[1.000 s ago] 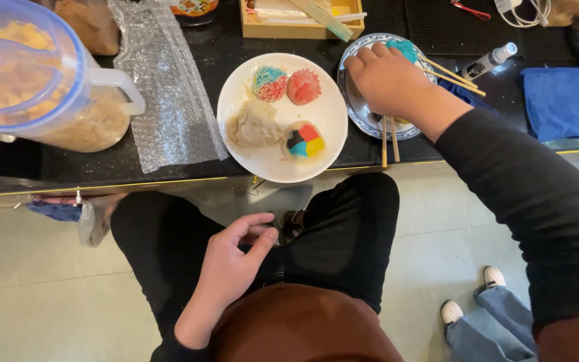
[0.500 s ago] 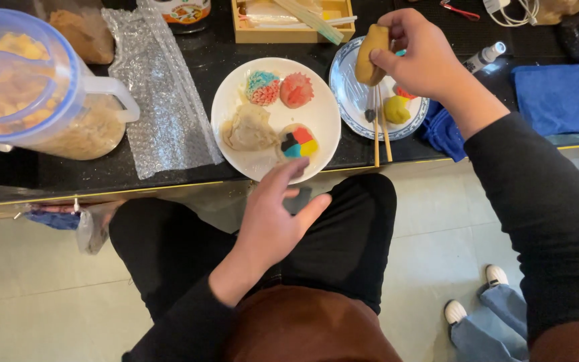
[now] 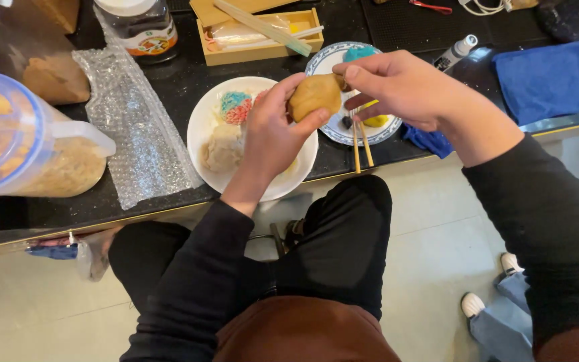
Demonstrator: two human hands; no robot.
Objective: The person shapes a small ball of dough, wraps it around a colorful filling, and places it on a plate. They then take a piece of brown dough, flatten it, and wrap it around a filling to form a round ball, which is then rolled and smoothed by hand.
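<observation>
Two hands (image 3: 273, 137) (image 3: 397, 87) grip 1 dough ball (image 3: 314, 96) above 2 plates (image 3: 202, 127) (image 3: 323, 64).

Dough lump (image 3: 314, 96), matt and smooth, gripped between both hands. Below the left hand (image 3: 273, 137): glossy white ceramic plate (image 3: 199, 127). Further left: clear plastic bubble wrap (image 3: 135, 134). Beyond the right hand (image 3: 397, 87): soft blue cloth (image 3: 547, 77).

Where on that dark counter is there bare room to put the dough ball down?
Bare counter shows between the bubble wrap and the white plate, below the wooden box. It's crowded where both plates meet under the hands and dough ball.
</observation>
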